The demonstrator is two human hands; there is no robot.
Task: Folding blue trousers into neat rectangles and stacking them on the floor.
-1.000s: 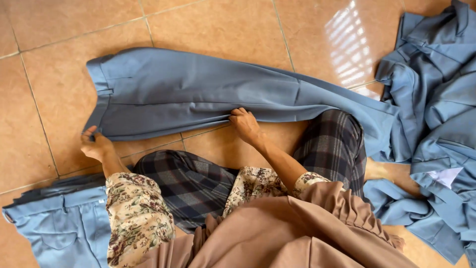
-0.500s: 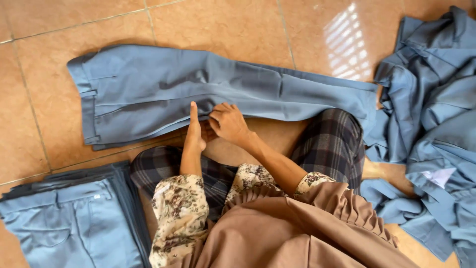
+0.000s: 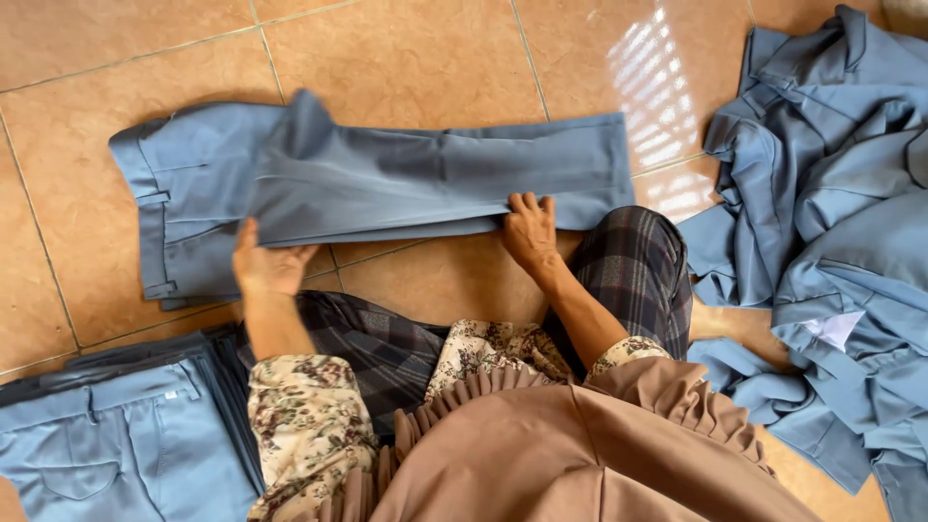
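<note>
Only label-ish things around were a small white tag (image 3: pixel 171 394) on the waistband of the folded blue-grey trousers stack (image 3: pixel 106 445) at the lower left, and a pale white lining patch (image 3: pixel 833 331) poking out of the loose heap of blue-grey garments (image 3: pixel 831 193) on the right. Nothing readable on either.

The main item was a pair of blue-grey fabric trousers (image 3: pixel 387 184) spread flat on the orange-brown tiled floor (image 3: pixel 406 58), waistband to the left, legs doubled over toward it. The person's left hand (image 3: pixel 266 266) pinched the near edge of the folded-over layer, fingers curled shut on the cloth and lifting it a bit. The right hand (image 3: pixel 529 232) lay mostly flat, fingers spread, pressing on the near edge of the trousers just by the fold at the right end. So the trousers sat right in front of both hands, stretched between them. The dark plaid skirt (image 3: pixel 638 280) over the knees sat just below.
</note>
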